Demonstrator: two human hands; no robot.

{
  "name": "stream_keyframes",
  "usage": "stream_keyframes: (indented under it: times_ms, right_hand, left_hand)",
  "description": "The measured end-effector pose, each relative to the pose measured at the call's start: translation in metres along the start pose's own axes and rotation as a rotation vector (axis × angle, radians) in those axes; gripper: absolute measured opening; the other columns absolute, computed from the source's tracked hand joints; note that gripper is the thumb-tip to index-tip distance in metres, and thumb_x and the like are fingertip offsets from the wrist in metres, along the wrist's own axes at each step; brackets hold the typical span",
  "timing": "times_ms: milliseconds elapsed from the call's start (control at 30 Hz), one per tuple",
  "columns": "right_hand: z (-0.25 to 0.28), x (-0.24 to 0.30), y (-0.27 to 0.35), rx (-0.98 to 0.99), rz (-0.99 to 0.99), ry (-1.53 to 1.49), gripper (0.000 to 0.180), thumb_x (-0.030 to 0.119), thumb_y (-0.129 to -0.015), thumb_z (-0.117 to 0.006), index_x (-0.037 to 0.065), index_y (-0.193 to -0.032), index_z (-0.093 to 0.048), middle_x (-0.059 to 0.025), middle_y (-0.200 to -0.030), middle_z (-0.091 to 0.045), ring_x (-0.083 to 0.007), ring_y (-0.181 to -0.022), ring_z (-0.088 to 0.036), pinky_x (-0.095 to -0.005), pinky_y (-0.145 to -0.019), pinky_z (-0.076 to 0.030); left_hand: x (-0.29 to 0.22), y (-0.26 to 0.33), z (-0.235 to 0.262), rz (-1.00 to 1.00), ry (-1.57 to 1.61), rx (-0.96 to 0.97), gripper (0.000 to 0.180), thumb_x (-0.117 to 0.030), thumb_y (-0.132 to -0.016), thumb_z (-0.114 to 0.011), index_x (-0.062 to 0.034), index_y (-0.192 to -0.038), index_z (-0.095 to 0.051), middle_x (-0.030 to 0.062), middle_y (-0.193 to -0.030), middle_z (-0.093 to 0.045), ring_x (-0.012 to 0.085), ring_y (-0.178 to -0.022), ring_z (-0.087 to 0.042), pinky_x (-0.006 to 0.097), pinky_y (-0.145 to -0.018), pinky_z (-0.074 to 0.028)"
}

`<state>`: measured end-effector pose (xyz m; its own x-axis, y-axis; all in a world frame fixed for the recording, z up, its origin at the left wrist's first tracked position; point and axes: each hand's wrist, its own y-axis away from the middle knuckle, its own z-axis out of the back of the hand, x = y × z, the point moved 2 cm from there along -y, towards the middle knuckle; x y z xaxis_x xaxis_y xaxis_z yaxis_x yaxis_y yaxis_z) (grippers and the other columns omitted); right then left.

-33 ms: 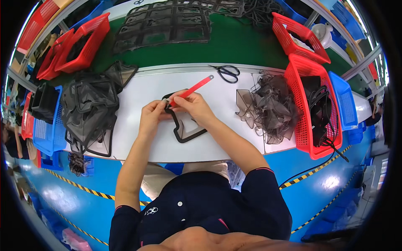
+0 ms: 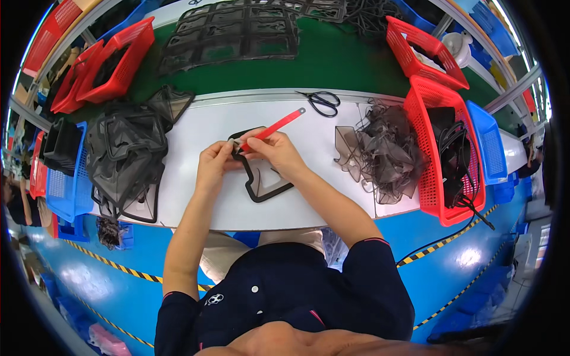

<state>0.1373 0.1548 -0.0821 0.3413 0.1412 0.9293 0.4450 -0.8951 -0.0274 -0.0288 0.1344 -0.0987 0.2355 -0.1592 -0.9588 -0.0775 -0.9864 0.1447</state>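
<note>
Fingers: the left hand [image 2: 215, 166] pinches the upper corner of a thin black frame-shaped strip of rubbery material [image 2: 261, 183], thumb and forefinger pressed together on it; the right hand [image 2: 276, 152] is closed round a slim red flat-handled tool [image 2: 272, 129], whose tip meets the strip right at the left fingertips
Frame: it lies flat on the white bench [image 2: 196, 130] in front of the person, lower part resting on the surface, upper corner lifted slightly into the fingers
Handling: likely very light and limp, bending under its own weight; best taken at a corner or along a straight run close to the working point, since a far hold would let it sag and twist; the surface looks matte and grippy rather than slippery; thin edges may tear if pulled hard
Tool: stiff, narrow, smooth plastic; held near its lower end like a pen
Left of the hands: a heap of dark grey sheer mesh pieces with black borders [image 2: 124, 157]; soft, floppy, tangling
Right of the hands: a looser pile of grey mesh offcuts [image 2: 386, 151]; black-handled scissors [image 2: 323, 102] beyond the tool
Outward: a red slotted plastic basket [image 2: 427, 160] holding black cords; blue plastic bins [image 2: 62, 187] at the left edge; a green mat [image 2: 332, 62] carrying black moulded frame sheets [image 2: 237, 32]
</note>
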Motion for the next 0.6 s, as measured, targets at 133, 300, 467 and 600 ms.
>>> stream_keyframes:
  times_ms: [133, 300, 467, 600]
  right_hand:
    - [0.009, -0.001, 0.005, -0.084, 0.012, -0.116, 0.033, 0.030, -0.095, -0.050, 0.001, -0.109, -0.057, -0.0092, -0.094, -0.064, -0.0160, -0.082, -0.066, -0.0238, -0.067, -0.053]
    - [0.035, 0.032, 0.008, -0.236, 0.109, -0.181, 0.035, 0.030, -0.096, -0.047, -0.001, -0.110, -0.056, -0.0104, -0.092, -0.066, -0.0165, -0.078, -0.066, -0.0237, -0.067, -0.054]
    - [0.056, 0.048, 0.008, -0.357, 0.105, -0.280, 0.030, 0.029, -0.095, -0.049, 0.002, -0.105, -0.058, -0.0115, -0.095, -0.065, -0.0183, -0.085, -0.066, -0.0241, -0.071, -0.054]
    - [0.064, 0.065, 0.016, -0.375, 0.228, -0.333, 0.019, 0.019, -0.093, -0.053, 0.004, -0.104, -0.057, -0.0122, -0.097, -0.064, -0.0201, -0.091, -0.066, -0.0248, -0.076, -0.055]
  left_hand:
    - [-0.001, 0.002, 0.000, 0.009, 0.083, -0.001, 0.028, -0.028, -0.095, -0.050, -0.0020, -0.098, -0.059, 0.0049, -0.085, -0.064, 0.0108, -0.077, -0.062, 0.023, -0.061, -0.053]
    - [-0.009, 0.002, 0.002, -0.030, 0.091, -0.061, 0.026, -0.026, -0.094, -0.051, -0.0019, -0.100, -0.060, 0.0041, -0.085, -0.063, 0.0098, -0.076, -0.061, 0.021, -0.061, -0.052]
    - [-0.016, -0.003, 0.006, -0.070, 0.116, -0.062, 0.025, -0.023, -0.093, -0.053, -0.0012, -0.104, -0.060, 0.0044, -0.087, -0.063, 0.0103, -0.081, -0.060, 0.023, -0.066, -0.052]
    - [-0.066, 0.014, -0.007, -0.549, -0.225, 0.107, 0.019, -0.013, -0.089, -0.056, 0.0004, -0.103, -0.060, 0.0067, -0.094, -0.064, 0.0187, -0.087, -0.061, 0.031, -0.082, -0.049]
